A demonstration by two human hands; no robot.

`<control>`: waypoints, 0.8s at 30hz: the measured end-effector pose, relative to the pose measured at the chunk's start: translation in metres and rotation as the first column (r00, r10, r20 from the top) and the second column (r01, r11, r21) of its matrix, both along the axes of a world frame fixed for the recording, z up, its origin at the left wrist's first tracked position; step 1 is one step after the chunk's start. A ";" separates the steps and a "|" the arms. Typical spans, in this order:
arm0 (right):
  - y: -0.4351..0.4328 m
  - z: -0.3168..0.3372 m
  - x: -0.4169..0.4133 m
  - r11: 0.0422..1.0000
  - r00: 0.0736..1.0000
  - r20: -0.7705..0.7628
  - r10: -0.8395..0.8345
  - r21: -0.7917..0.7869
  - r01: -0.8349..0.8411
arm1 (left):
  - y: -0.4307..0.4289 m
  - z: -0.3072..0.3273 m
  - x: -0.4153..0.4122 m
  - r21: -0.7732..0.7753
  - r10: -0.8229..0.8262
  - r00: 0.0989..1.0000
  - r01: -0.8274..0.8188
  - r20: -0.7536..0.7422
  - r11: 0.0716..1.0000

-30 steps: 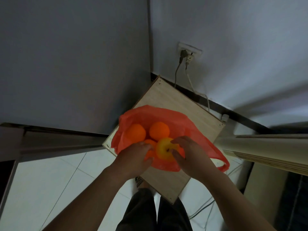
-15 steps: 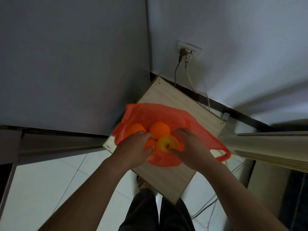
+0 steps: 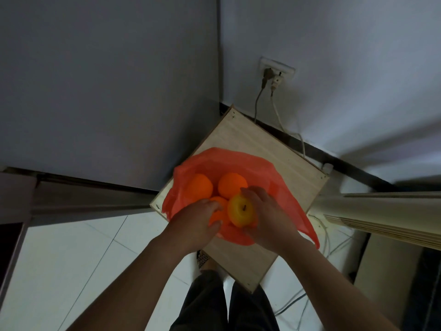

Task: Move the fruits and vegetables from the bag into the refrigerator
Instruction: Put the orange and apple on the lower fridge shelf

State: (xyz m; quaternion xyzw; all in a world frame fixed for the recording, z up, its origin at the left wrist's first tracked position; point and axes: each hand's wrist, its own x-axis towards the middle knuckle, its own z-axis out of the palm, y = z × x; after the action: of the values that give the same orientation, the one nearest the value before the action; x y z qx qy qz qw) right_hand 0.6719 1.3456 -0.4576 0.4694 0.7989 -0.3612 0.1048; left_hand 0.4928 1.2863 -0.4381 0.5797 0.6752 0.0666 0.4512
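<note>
An orange-red plastic bag [image 3: 281, 187] lies open on a small wooden table [image 3: 267, 149]. Inside it sit two oranges, one at the left [image 3: 199, 188] and one at the back [image 3: 231, 185], with a third orange [image 3: 218, 211] partly hidden under my hands. My right hand [image 3: 267, 216] wraps around a yellow apple [image 3: 241, 212], stem up, at the bag's near edge. My left hand [image 3: 193, 223] rests on the bag's near rim, gripping the third orange beside the apple.
The table stands in a corner of grey walls. A wall socket [image 3: 276, 72] with two plugged cables hangs above it. A white appliance edge [image 3: 381, 211] lies to the right, a dark door frame [image 3: 71, 194] to the left. Cables trail on the white tiled floor.
My right hand has closed around the yellow apple and lifted it slightly toward the bag's near edge. My left hand stays at the bag's rim on the orange.
</note>
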 end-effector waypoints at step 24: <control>0.036 0.052 0.060 0.971 0.938 -0.288 -0.192 0.083 0.225 | 0.088 -0.086 0.037 -0.171 0.021 0.952 -0.076 -0.306 0.982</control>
State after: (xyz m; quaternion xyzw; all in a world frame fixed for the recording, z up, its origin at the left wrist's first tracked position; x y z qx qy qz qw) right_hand 0.7319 1.3817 -0.4053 0.5013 0.7708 -0.3859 -0.0745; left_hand 0.5296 1.3744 -0.5239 0.5228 0.7537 -0.0735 0.3915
